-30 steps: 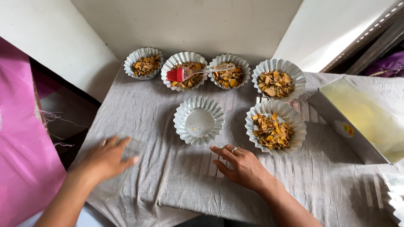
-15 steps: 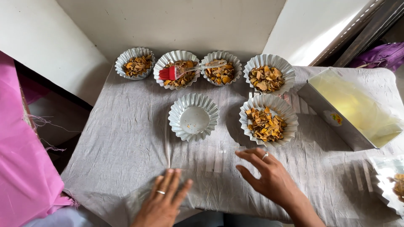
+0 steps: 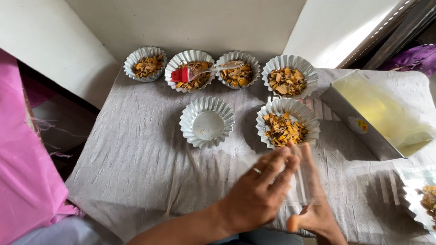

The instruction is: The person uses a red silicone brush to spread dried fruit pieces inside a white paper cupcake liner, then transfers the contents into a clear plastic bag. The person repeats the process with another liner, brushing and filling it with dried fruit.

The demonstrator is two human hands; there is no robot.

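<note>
- I saw the left hand [image 3: 256, 197] and the right hand [image 3: 313, 208] brought together low over the counter [image 3: 136, 159], with a clear plastic sheet or bag [image 3: 305, 181] between them.
- The left hand lay on top, fingers stretched flat, a ring on 1 finger; its grip was open and pressed against the plastic.
- The right hand sat beneath, palm up, fingers loosely spread under the plastic; I could not tell whether it pinched it.
- Just beyond the fingertips stood a filled foil cup [image 3: 287, 123] of orange-brown chips.
- An empty foil cup [image 3: 207, 121] stood to its left.
- 4 more filled cups lined the back edge; a red silicone brush [image 3: 181, 74] rested across 2 of them.
- A metal tin with yellow lining [image 3: 379, 113] stood at the right.
</note>
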